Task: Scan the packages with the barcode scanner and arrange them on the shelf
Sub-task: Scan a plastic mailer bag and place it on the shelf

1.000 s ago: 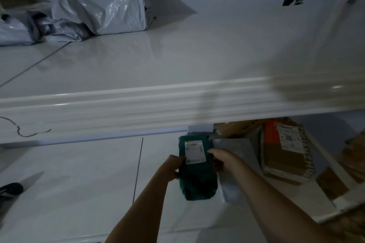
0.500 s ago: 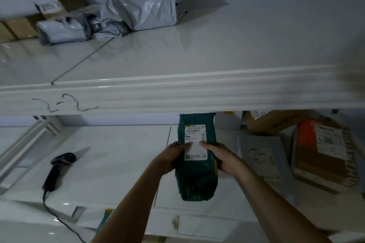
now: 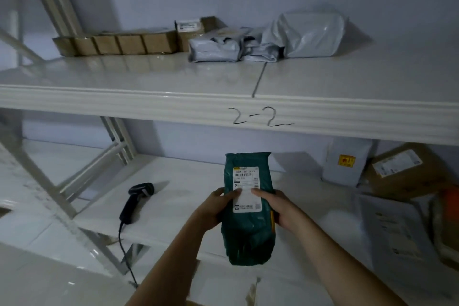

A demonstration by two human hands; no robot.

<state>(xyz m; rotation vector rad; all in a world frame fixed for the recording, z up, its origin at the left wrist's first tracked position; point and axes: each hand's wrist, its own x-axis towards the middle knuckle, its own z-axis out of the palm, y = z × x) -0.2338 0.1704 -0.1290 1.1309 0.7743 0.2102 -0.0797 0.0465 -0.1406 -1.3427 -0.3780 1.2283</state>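
A: What am I looking at closest in?

B: I'm seeing both hands holding the green package (image 3: pixel 249 208) upright in front of the lower shelf (image 3: pixel 173 208). The left hand (image 3: pixel 215 206) is curling round its left edge, the right hand (image 3: pixel 275 206) round its right edge — both thumbs are pressing on the white label (image 3: pixel 246 190), barcode facing me.

A: So each grip is closed on it?

B: Yes, each grip is wrapping the package, nothing else in either hand.

A: And the scanner?

B: The black barcode scanner (image 3: pixel 135 200) is lying on the lower shelf, left of the package and apart from it, its cable (image 3: pixel 123 253) hanging over the front edge.

A: Further back?

B: To the right on that shelf I'm seeing a grey mailer (image 3: pixel 392 228) lying flat, a white bag with a yellow sticker (image 3: pixel 346 163) standing behind it, and a brown box (image 3: pixel 407 171) beside that. Above, the upper shelf (image 3: pixel 149 77) is carrying "2-2" handwritten on its front lip — and at its back a row of cardboard boxes (image 3: pixel 116 43) is sitting left of several grey poly bags (image 3: pixel 273 40), the biggest at the right.
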